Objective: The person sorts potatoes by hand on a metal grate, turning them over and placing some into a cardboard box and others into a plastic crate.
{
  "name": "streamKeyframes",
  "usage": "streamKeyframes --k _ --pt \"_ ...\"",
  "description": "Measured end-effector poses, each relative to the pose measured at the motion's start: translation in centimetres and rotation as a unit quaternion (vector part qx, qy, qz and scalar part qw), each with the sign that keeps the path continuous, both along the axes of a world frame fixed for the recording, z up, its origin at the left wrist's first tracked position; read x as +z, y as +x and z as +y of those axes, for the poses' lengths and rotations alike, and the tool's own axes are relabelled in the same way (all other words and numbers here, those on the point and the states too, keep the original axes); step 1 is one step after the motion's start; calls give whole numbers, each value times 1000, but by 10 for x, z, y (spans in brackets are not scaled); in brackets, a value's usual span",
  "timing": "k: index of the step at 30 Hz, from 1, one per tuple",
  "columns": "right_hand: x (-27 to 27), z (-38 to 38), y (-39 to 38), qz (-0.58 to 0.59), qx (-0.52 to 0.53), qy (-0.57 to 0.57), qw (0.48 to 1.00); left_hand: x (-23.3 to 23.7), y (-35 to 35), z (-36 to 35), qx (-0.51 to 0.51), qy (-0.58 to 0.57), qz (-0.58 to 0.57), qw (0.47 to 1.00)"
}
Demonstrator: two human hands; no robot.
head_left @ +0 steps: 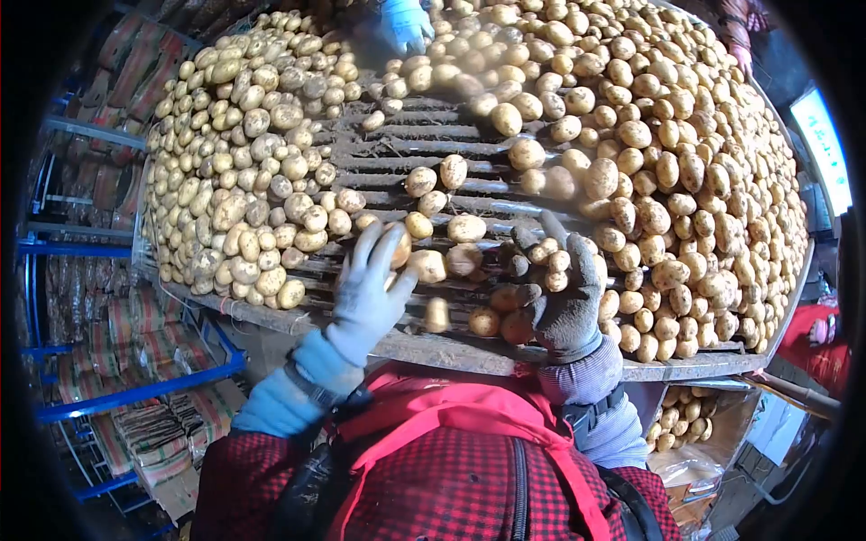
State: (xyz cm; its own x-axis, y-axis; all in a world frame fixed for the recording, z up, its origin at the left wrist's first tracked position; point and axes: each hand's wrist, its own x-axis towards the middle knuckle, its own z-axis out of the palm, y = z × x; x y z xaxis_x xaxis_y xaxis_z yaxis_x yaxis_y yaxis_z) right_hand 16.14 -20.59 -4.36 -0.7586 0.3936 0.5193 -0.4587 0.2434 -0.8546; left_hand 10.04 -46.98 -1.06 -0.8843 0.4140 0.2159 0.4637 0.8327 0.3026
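Note:
Potatoes [257,122] lie in a large heap over a slatted metal table [424,131], with bare bars showing in the middle. My left hand [370,275], in a pale glove, has its fingers spread over potatoes near the front edge, touching a brownish one beside its fingertips. To the right, my right hand [568,288], in a dirty grey glove, is turned palm up with its fingers curled around several small potatoes [552,261]. Between my hands lie loose potatoes, and one [437,315] looks blurred by motion.
Across the table, another person's blue-gloved hand [406,25] reaches among the potatoes. A further person's hand [742,59] is at the upper right edge. Blue metal racks [135,397] with stacked bags stand left. A box of potatoes [681,419] sits below the table's right side.

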Motion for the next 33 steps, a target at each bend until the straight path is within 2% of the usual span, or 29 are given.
streamKeyframes --k 1,2,3,4,5,6,7,8,10,11,12,14,15,16,18,20,21,22,24,25,26,28,30,32,33 --pt "4 9 2 -72 167 -378 908 4 -11 11 -20 79 -41 996" --pt "5 13 5 -134 304 -688 646 3 -19 15 -29 77 -59 995" --pt "6 -1 8 -95 221 -606 758 1 -28 17 -64 103 -71 990" --pt "12 12 6 -150 258 -644 705 -2 -37 16 -100 128 -83 983" --pt "15 3 7 -134 205 -517 820 -5 -44 19 -96 192 -141 966" --pt "18 -5 8 -113 143 -374 909 -5 -46 18 -56 288 -246 924" --pt "18 2 7 -120 186 -530 819 -5 -48 15 -38 315 -244 916" --pt "17 5 7 -122 183 -530 819 -5 -50 8 -19 341 -243 908" --pt "15 7 6 -127 203 -567 788 9 -48 -8 -43 310 -198 929" --pt "17 9 5 -134 214 -626 738 22 -42 -15 -20 283 -253 925" --pt "16 10 4 -134 215 -626 738 30 -36 -21 3 255 -306 917" --pt "13 12 4 -158 210 -623 737 29 -31 -29 -104 53 -238 964" --pt "11 15 5 -136 251 -645 709 25 -25 -24 -168 -1 -175 970" --pt "10 13 6 -137 252 -644 709 23 -15 -20 -143 -26 -180 973" --pt "13 8 9 -111 240 -572 776 17 -14 -10 -113 -37 -183 976" --pt "-1 3 4 -150 132 -525 827 4 -22 2 -118 -23 -150 981" --pt "17 -6 6 -28 186 -470 862 2 -24 10 -133 -26 -146 980" --pt "8 1 8 15 236 -404 884 -1 -24 16 -147 -18 -143 979" --pt "12 -5 7 4 217 -449 867 -5 -22 18 -141 13 -137 980" --pt "19 0 10 -70 230 -571 785 -5 -21 17 -145 19 -143 979" --pt "12 2 9 -56 233 -582 777 -8 -23 14 -164 38 -144 975" --pt "-3 7 13 -78 189 -382 901 -11 -22 13 -175 44 -108 978" --pt "2 8 15 -79 224 -625 744 -13 -25 15 -178 40 -114 977" --pt "40 13 44 -53 245 -572 781 -9 -21 13 -185 62 -106 975" --pt "36 15 59 -66 212 -512 830 3 -19 16 -197 98 -118 968"
